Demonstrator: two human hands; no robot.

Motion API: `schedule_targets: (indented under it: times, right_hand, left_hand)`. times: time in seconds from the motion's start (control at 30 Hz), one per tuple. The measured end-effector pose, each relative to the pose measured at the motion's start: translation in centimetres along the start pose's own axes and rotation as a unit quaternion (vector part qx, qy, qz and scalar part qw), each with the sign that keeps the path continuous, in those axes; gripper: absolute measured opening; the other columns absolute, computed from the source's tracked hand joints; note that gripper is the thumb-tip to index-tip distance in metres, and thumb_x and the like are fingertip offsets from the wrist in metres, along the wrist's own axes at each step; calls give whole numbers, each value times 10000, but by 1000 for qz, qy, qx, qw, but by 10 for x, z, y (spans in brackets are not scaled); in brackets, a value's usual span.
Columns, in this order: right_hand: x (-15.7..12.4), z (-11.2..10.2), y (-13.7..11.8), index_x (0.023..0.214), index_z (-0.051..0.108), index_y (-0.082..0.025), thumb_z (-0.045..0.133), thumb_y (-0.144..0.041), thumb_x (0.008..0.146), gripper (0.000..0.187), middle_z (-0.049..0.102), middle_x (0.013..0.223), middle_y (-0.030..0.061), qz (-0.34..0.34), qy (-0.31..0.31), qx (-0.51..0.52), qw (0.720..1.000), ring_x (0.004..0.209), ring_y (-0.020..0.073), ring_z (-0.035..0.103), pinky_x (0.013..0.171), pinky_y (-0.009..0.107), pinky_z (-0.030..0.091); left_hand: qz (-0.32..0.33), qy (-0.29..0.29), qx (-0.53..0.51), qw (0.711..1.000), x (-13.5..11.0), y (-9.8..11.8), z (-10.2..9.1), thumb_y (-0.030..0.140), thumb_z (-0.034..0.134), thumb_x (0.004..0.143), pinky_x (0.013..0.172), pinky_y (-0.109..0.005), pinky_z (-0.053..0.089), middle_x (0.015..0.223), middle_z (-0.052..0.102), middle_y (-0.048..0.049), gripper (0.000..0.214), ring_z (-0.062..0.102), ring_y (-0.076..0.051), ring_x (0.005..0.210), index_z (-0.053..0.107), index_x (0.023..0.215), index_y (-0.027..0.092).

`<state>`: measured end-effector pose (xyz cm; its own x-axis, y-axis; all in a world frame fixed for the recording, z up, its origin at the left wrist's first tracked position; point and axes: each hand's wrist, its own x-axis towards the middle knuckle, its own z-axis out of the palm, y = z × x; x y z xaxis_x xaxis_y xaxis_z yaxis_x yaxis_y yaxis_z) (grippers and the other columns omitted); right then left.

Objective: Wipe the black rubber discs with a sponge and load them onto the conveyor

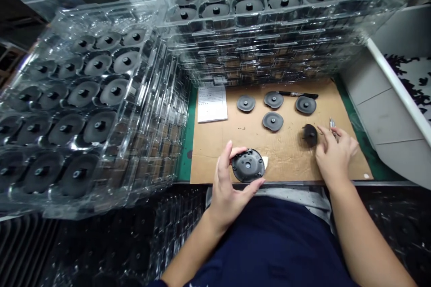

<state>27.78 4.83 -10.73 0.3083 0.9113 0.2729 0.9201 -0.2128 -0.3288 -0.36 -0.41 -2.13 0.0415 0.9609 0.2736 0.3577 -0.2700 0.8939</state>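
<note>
Stacked clear plastic trays [256,40] beside brown cardboard sheet [286,161]. Left hand [227,193] pinches round black disc [248,166] by its rim; right hand [335,157], fingers loosely spread, rests just beside tilted black disc [310,135].

Glossy, clear plastic in the stacked trays [153,85], smooth and shining under the light. Matt black material in the round disc [248,166], perhaps rubber or plastic, not certain which. Rough, plain brown cardboard in the sheet [286,157] on the desk. Thin white paper in the printed form [212,104]. Smooth green surface in the mat [183,152]. Soft dark blue cloth in the shirt [269,242]. Bright metal in the small tool [332,125].
</note>
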Motion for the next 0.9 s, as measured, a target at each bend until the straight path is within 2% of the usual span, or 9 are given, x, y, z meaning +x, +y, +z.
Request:
schedule_targets:
  times: [0.1,0.23,0.33,0.4,0.47,0.53,0.67,0.77,0.9]
  right_hand:
    - [1,0,4,1221,552,-197,471,-258,809,424,428,1250,151,27,10,0,1000,1131,335,352,930,536,298]
    - [10,1,18,1227,530,-87,485,-257,798,463,504,1064,192,51,7,21,998,1055,327,421,930,542,304]
    - [14,1,22,1152,590,-70,482,-238,790,413,522,989,181,67,17,57,996,1043,323,457,946,550,309]
    - [12,-5,16,1150,592,-77,471,-258,812,403,524,1017,179,77,22,100,992,999,296,513,910,518,382]
    - [6,-18,0,1210,543,-107,430,-291,860,412,523,1086,169,79,12,153,985,891,229,589,809,430,484]
    - [-4,-38,-26,1248,509,-166,424,-319,892,396,553,1118,132,58,-35,227,971,810,171,631,724,341,532]
    - [-25,-86,-89,1155,597,-263,554,-257,864,294,624,1114,42,-58,-207,380,900,1005,170,608,862,305,510]
    - [-36,-107,-121,1122,631,-267,586,-167,841,301,643,1071,19,-148,-201,360,899,985,148,603,875,269,485]
    - [-41,-112,-131,1161,619,-249,595,-109,826,364,650,1025,16,-202,-158,306,917,936,130,601,861,246,467]
  left_hand:
    - [2,10,14,1000,-1,-1,-1,164,752,659,985,-466,420,1228,517,-136,995,513,-263,1142,130,1431,250]
    - [23,25,39,999,0,-3,1,165,772,638,976,-460,430,1207,523,-126,1016,527,-254,1116,142,1430,261]
    - [42,47,61,996,3,-3,2,180,796,608,955,-453,443,1180,540,-121,1047,538,-253,1087,154,1431,258]
    - [50,69,81,993,6,-1,1,193,809,590,948,-449,443,1165,551,-118,1055,543,-254,1069,173,1430,256]
    - [54,90,97,990,9,0,0,209,816,581,956,-452,433,1165,553,-114,1050,543,-257,1062,195,1426,260]
    - [58,107,106,987,12,1,-2,221,820,573,960,-450,428,1171,549,-111,1049,540,-257,1062,207,1423,266]
    - [68,128,128,981,15,0,-5,200,829,555,973,-453,417,1176,543,-112,1070,538,-257,1058,210,1425,268]
    - [88,137,165,973,17,-1,-7,200,825,561,966,-451,423,1177,547,-118,1068,545,-253,1047,205,1428,258]
    - [119,152,217,957,17,-2,-9,226,821,569,932,-428,453,1168,561,-125,1054,559,-243,1026,208,1427,228]
